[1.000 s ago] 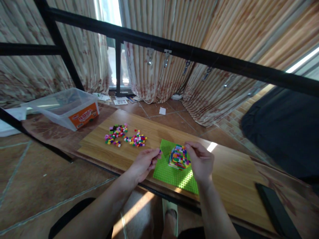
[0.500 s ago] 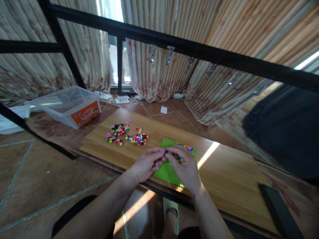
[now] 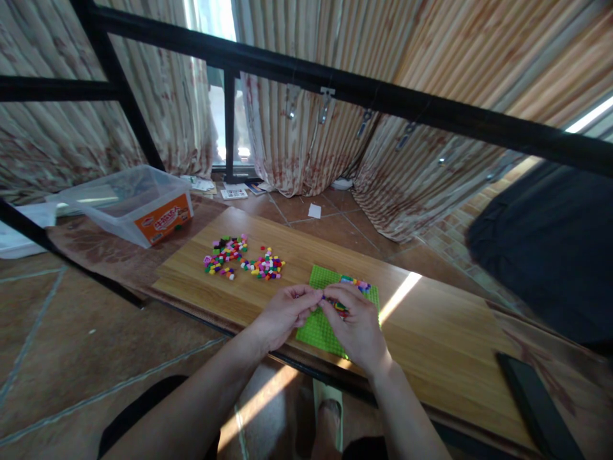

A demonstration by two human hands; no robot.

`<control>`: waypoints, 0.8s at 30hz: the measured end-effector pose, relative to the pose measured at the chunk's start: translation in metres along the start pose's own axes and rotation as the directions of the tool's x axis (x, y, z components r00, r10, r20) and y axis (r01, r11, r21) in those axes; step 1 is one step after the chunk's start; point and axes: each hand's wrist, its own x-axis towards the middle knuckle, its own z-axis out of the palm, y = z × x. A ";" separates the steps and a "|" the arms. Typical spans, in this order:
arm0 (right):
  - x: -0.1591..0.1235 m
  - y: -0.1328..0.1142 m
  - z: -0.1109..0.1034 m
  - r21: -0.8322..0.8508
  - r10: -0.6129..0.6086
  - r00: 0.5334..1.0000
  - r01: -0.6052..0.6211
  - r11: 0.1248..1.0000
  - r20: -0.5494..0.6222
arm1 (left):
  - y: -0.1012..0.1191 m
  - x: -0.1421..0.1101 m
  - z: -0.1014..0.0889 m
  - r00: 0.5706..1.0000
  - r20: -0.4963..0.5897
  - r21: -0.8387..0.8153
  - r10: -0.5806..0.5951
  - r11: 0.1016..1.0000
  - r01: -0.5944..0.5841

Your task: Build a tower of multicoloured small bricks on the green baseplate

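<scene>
My left hand (image 3: 287, 313) and my right hand (image 3: 357, 319) meet fingertip to fingertip above a green studded baseplate (image 3: 316, 329). Both are closed in a pinch on a small purple building brick (image 3: 322, 296), which is mostly covered by the fingers. Coloured bricks (image 3: 355, 283) sit along the far right part of the baseplate, and more show beneath my right hand, partly hidden by it. Left of my hands, two loose piles of small coloured bricks lie on the wooden board, a nearer pile (image 3: 265, 264) and a farther pile (image 3: 225, 255).
A clear plastic box (image 3: 119, 211) with an orange label stands at the board's left end. A dark flat object (image 3: 536, 402) lies at the right end. Black metal rails (image 3: 287, 64) cross above the wooden board (image 3: 431, 326), with curtains behind.
The fingertips have closed further over the purple brick, so less of it shows. My right hand's fingers have shifted slightly; the brick piles and baseplate look the same.
</scene>
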 end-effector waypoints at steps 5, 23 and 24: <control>0.000 -0.001 -0.002 0.046 0.019 1.000 -0.020 0.999 0.007 | 0.002 0.000 0.001 1.000 0.009 -0.005 -0.001 1.000 0.001; -0.002 0.046 -0.048 -0.109 0.133 0.930 -0.180 0.978 -0.343 | 0.003 0.002 -0.003 0.998 -0.014 -0.088 -0.054 0.995 0.053; -0.003 0.051 -0.049 -0.151 0.125 0.939 -0.181 0.972 -0.321 | 0.003 0.002 -0.004 0.998 -0.023 -0.090 -0.052 0.995 0.050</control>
